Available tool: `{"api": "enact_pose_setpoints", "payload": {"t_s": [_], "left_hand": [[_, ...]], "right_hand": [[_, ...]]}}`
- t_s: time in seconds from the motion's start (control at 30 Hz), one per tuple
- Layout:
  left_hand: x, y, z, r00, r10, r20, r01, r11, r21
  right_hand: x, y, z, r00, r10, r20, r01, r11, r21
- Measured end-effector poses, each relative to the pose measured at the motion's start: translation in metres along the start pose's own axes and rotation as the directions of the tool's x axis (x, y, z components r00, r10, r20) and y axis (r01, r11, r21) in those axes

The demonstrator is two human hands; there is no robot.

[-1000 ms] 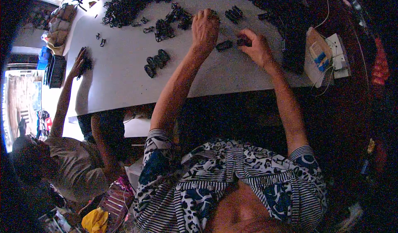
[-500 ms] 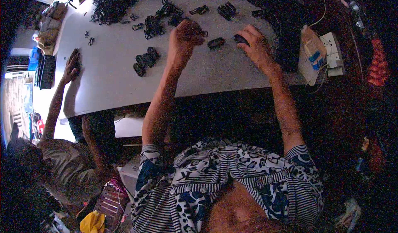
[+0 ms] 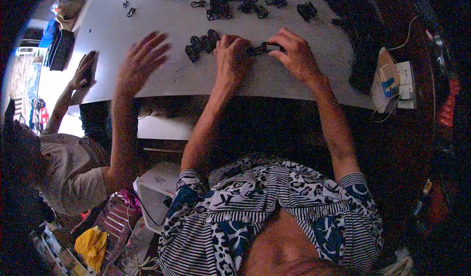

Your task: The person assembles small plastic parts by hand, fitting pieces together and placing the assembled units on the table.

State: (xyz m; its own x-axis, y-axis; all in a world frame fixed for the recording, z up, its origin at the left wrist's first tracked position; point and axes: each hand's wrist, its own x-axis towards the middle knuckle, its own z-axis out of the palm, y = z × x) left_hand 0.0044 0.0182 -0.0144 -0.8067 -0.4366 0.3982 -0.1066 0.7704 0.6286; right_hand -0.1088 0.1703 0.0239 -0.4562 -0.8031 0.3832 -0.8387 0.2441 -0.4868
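My left hand [image 3: 233, 57] is closed over the pale table, its fingers curled at a small black plastic piece [image 3: 257, 50]. Right beside it, my right hand [image 3: 297, 56] pinches a black open-framed piece [image 3: 273, 46] between thumb and fingers. The two pieces are close together; dim light hides whether they touch. To the left of my left hand is a short row of similar black pieces [image 3: 202, 44]. More of them form a loose cluster [image 3: 219, 7] farther back.
A co-worker at the left has a raised hand [image 3: 142, 62] and another on the table's left part [image 3: 84, 71]. Dark piles of pieces line the far edge and right side. A white power strip [image 3: 405, 84] with cords stands at the right.
The view has shifted, so the table appears farther right and up. My hands have come together, and the piece lying between them is gone from its spot. The co-worker's arm has risen into view.
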Motion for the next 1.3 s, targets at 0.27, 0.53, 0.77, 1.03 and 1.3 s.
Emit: {"api": "enact_pose_setpoints", "payload": {"t_s": [0.27, 0.53, 0.77, 1.03, 1.3], "left_hand": [[-0.005, 0.002, 0.005, 0.998, 0.024, -0.066, -0.036, 0.981, -0.190], [-0.006, 0.016, -0.003, 0.998, -0.014, -0.064, 0.002, 0.983, -0.182], [-0.012, 0.006, 0.004, 0.999, -0.048, 0.014, 0.049, 0.982, -0.185], [-0.029, 0.034, -0.042, 0.874, -0.065, -0.482, 0.024, 0.995, -0.092], [-0.015, 0.031, -0.040, 0.963, -0.077, -0.257, 0.025, 0.980, -0.197]], "right_hand": [[0.007, 0.002, 0.010, 0.992, -0.117, 0.041, 0.117, 0.993, 0.004], [0.013, -0.008, 0.001, 0.975, -0.134, 0.176, 0.149, 0.986, -0.074], [0.014, -0.007, 0.018, 0.979, -0.050, 0.200, 0.095, 0.970, -0.224], [0.061, -0.060, 0.082, 0.990, 0.087, 0.109, -0.083, 0.996, -0.035], [0.031, -0.024, 0.025, 0.990, 0.091, -0.112, -0.092, 0.996, -0.004]]}}
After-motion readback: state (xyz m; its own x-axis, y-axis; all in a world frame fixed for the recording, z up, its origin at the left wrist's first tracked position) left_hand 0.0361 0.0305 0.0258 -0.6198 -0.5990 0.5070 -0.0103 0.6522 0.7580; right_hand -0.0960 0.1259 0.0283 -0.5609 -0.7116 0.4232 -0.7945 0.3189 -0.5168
